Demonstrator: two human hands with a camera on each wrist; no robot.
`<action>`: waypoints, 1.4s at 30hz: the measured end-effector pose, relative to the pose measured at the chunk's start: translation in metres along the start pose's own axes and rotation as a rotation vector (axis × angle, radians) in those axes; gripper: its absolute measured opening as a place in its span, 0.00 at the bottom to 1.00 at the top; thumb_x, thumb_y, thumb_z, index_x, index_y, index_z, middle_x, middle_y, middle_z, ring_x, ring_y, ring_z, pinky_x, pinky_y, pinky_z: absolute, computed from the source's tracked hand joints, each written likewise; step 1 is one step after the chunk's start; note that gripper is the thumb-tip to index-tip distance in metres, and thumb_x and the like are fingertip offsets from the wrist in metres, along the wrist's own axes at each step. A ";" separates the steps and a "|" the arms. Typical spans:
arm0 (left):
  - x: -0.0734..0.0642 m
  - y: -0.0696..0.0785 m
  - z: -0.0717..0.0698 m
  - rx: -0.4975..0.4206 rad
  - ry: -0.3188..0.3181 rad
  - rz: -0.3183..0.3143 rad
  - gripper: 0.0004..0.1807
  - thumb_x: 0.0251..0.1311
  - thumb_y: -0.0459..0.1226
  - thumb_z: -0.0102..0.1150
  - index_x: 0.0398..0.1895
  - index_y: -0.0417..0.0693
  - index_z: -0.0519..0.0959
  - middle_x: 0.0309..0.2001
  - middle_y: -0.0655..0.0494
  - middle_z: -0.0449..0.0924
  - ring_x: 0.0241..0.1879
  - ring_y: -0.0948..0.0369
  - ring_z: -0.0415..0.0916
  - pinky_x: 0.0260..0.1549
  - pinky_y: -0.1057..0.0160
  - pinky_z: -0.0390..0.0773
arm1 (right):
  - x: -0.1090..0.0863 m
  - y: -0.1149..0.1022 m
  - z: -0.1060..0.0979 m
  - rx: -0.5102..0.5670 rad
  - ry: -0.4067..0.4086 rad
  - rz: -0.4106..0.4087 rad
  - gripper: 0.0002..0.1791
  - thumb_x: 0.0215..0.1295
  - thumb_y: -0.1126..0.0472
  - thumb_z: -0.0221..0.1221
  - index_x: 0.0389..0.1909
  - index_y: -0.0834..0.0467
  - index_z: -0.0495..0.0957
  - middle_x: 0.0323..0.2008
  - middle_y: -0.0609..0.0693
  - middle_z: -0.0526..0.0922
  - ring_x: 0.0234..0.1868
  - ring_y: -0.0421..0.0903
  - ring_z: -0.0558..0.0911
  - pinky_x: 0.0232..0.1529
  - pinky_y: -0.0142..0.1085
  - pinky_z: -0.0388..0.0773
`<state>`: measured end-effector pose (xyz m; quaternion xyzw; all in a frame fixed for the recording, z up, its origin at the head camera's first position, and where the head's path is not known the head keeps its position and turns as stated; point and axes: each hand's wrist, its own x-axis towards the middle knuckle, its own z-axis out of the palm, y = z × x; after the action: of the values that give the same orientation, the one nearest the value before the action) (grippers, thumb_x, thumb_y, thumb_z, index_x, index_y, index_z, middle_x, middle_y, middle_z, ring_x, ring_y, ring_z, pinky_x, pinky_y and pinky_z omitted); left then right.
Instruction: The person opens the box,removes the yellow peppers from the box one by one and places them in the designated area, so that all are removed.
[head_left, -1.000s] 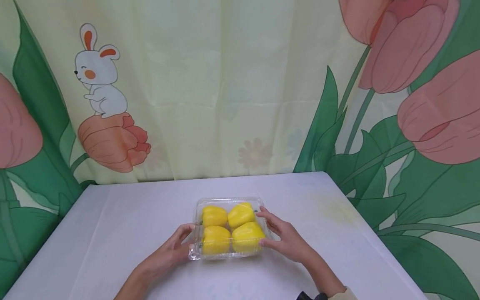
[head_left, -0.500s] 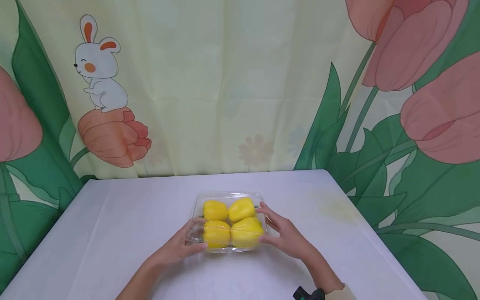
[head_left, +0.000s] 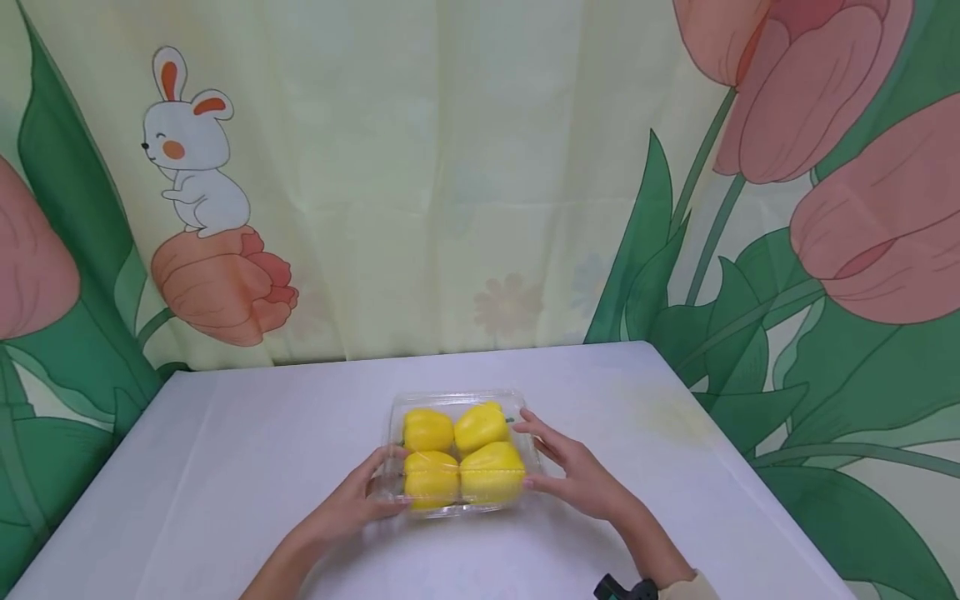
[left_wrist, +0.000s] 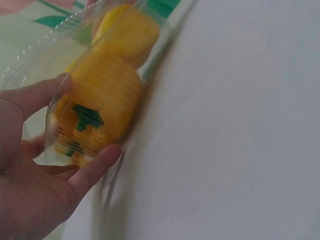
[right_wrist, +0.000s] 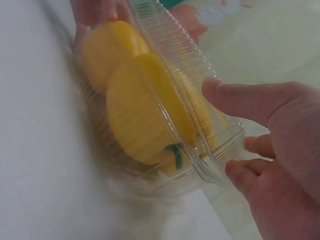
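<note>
A clear plastic clamshell box (head_left: 454, 395) stands at the middle of the white table. Several yellow bell peppers (head_left: 492, 473) fill it in two rows. My left hand (head_left: 351, 502) grips the box's front left corner. In the left wrist view, that hand's fingers (left_wrist: 97, 167) and thumb are spread to either side of the clear wall, near a pepper's green stem (left_wrist: 87, 117). My right hand (head_left: 576, 477) holds the box's right side. The right wrist view has its thumb (right_wrist: 240, 97) at the ridged lid edge (right_wrist: 192, 57) and its fingertips at the side wall.
A white cloth covers the table (head_left: 262, 433). Behind it hangs a curtain (head_left: 375, 192) printed with tulips and a rabbit. A dark wrist device (head_left: 626, 588) sits on my right wrist.
My left hand has shifted right, from beside the box onto its front left corner. The right hand stays at the right side. The box keeps about the same spot on the table.
</note>
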<state>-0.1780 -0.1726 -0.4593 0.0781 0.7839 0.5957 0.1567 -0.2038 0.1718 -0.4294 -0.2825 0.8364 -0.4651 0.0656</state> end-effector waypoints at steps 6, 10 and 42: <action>-0.001 0.003 0.005 0.038 0.069 -0.027 0.34 0.45 0.40 0.75 0.58 0.60 0.71 0.75 0.48 0.52 0.73 0.36 0.49 0.66 0.32 0.55 | -0.002 -0.001 -0.004 -0.010 0.011 0.005 0.38 0.58 0.51 0.67 0.69 0.47 0.64 0.76 0.53 0.54 0.76 0.52 0.55 0.66 0.46 0.66; -0.002 0.004 0.005 0.042 0.087 -0.033 0.33 0.46 0.41 0.75 0.58 0.60 0.71 0.74 0.48 0.54 0.74 0.39 0.47 0.69 0.34 0.52 | -0.002 -0.003 -0.006 -0.004 0.048 -0.004 0.39 0.56 0.53 0.68 0.68 0.48 0.65 0.75 0.52 0.56 0.76 0.52 0.57 0.66 0.45 0.67; -0.007 0.006 -0.002 0.010 0.041 -0.002 0.49 0.55 0.39 0.68 0.76 0.60 0.48 0.78 0.46 0.45 0.72 0.42 0.56 0.63 0.38 0.67 | 0.004 0.005 -0.002 0.001 0.259 0.075 0.42 0.57 0.52 0.68 0.71 0.53 0.61 0.72 0.54 0.64 0.71 0.55 0.67 0.63 0.48 0.71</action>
<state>-0.1724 -0.1745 -0.4516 0.0658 0.7901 0.5930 0.1406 -0.2098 0.1734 -0.4322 -0.1888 0.8476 -0.4952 -0.0255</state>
